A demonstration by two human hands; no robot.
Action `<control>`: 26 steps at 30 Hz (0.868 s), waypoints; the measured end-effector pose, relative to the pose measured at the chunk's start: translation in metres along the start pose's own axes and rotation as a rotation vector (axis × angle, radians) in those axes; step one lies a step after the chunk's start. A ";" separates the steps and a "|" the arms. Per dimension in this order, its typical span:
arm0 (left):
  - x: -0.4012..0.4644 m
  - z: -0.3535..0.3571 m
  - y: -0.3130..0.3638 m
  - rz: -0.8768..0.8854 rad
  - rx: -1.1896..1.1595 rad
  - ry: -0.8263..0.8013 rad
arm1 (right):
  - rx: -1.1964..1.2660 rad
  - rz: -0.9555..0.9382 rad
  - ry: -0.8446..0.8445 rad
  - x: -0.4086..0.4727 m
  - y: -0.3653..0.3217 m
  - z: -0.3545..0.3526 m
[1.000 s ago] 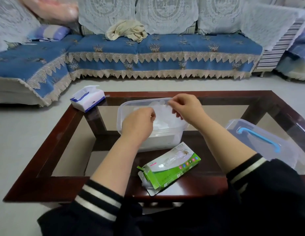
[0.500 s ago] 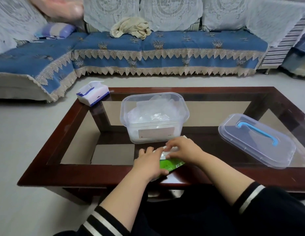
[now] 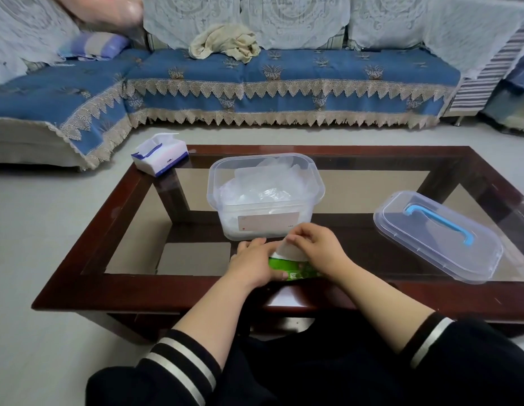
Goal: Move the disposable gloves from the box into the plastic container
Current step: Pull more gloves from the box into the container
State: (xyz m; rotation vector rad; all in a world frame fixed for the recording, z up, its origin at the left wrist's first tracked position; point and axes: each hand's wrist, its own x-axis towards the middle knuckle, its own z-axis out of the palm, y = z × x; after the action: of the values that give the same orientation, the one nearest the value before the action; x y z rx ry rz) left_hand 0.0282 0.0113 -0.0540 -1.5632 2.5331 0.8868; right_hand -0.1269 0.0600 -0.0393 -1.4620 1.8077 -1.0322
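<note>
Head view only. One clear rectangular plastic container (image 3: 265, 197) at 12 o'clock from the hands, lid off, a heap of translucent disposable gloves (image 3: 262, 186) inside, count not readable; one pale label on its near wall, a small red mark, text too small to read. One green-and-white cardboard glove box (image 3: 294, 266) lying on the near rail of the dark wooden glass-topped coffee table (image 3: 143, 282), just at 6 o'clock of the container. Two hands, both on the box: left hand (image 3: 252, 263) palm down, fingers curled over the box's left end, thumb tucked at its near edge, gripping it; right hand (image 3: 316, 249) at 3 o'clock of the left, fingers bent, pinching a white sheet-like piece (image 3: 287, 249) at the box top, glove or flap cannot tell. Box print blurred, unreadable. One clear plastic lid with blue handle (image 3: 438, 235) at 3 o'clock, flat on the glass, well apart from the container. One white-and-blue tissue pack (image 3: 159, 155) at 10 o'clock on the table's far left corner. One blue sofa with lace trim (image 3: 284, 74) beyond at 12 o'clock, one beige crumpled cloth (image 3: 224, 45) on it. Two black sleeves, white stripes.
</note>
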 end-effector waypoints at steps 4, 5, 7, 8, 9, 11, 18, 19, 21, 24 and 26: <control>-0.003 0.001 0.003 -0.004 0.041 0.000 | 0.428 -0.018 0.239 0.002 -0.019 -0.016; -0.004 0.001 0.004 -0.002 0.066 -0.006 | 0.568 -0.026 0.294 0.004 -0.030 -0.022; -0.005 -0.001 0.004 0.004 0.117 -0.029 | 0.720 -0.125 0.361 0.006 -0.052 -0.034; -0.006 -0.002 0.003 0.005 0.127 -0.039 | 0.733 -0.209 0.366 0.005 -0.062 -0.040; -0.009 -0.006 0.004 0.011 0.125 -0.023 | 0.733 -0.292 0.355 0.006 -0.071 -0.045; -0.014 -0.015 0.005 0.026 0.002 0.147 | 0.727 -0.399 0.312 0.005 -0.077 -0.050; -0.039 -0.080 0.029 0.236 -1.242 0.398 | 0.273 -0.475 0.385 -0.002 -0.061 -0.045; -0.041 -0.087 0.035 0.289 -1.217 0.368 | 0.204 -0.486 0.397 -0.003 -0.060 -0.042; -0.041 -0.092 0.044 0.305 -1.056 0.429 | 0.098 -0.482 0.393 -0.005 -0.056 -0.039; -0.035 -0.094 0.048 0.345 -0.973 0.440 | 0.149 -0.338 0.209 -0.007 -0.056 -0.043; -0.033 -0.098 0.045 0.368 -0.929 0.384 | 0.253 -0.236 0.035 -0.004 -0.053 -0.047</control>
State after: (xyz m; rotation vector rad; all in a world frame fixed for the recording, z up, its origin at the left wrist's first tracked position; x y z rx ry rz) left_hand 0.0323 0.0051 0.0587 -1.5247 2.9037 2.2536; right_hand -0.1375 0.0688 0.0308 -1.5294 1.4868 -1.3565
